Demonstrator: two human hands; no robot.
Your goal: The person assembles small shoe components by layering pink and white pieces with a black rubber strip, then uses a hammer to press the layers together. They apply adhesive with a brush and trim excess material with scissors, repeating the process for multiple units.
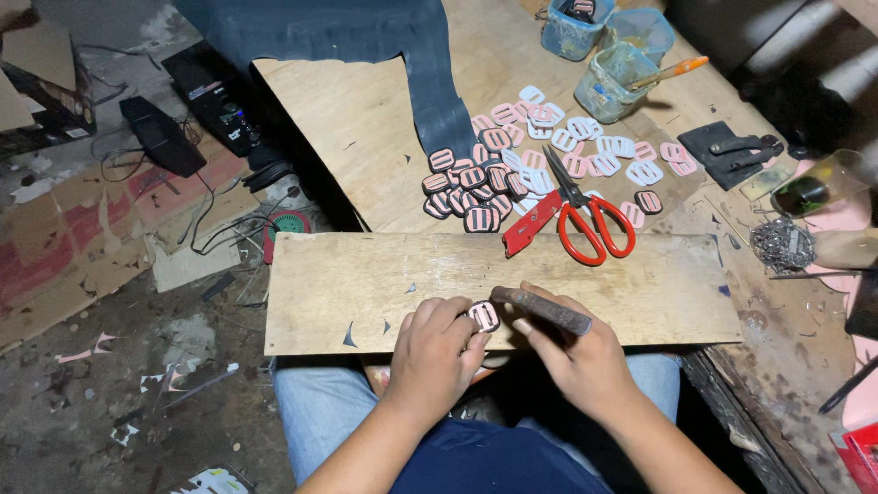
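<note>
— So, what are the hands doing over the wooden board (366, 284)?

— The left hand (437, 352) is curling its fingers (455, 316) around a small pink-and-black slotted piece (484, 316), pinching it at the board's near edge. The right hand (576, 357) is closing around a dark, rusty-looking metal tool (541, 309), gripping it so its tip is lying just beside that piece — whether the two are touching, I cannot tell.

— And the containers?

— Three translucent plastic tubs are standing at the far end of the table. The blue one (572, 32) is holding something dark that I cannot make out; the greenish one (615, 82) is carrying an orange-handled brush (670, 71) sticking out over its rim; the third (647, 27) is sitting behind, contents unclear.

— Anything between?

— A heap of finished pink-and-black pieces (466, 187) is lying near pale pink-and-white blanks (585, 146), with red-handled scissors (585, 215) and a red utility knife (530, 224) just beside them.
</note>
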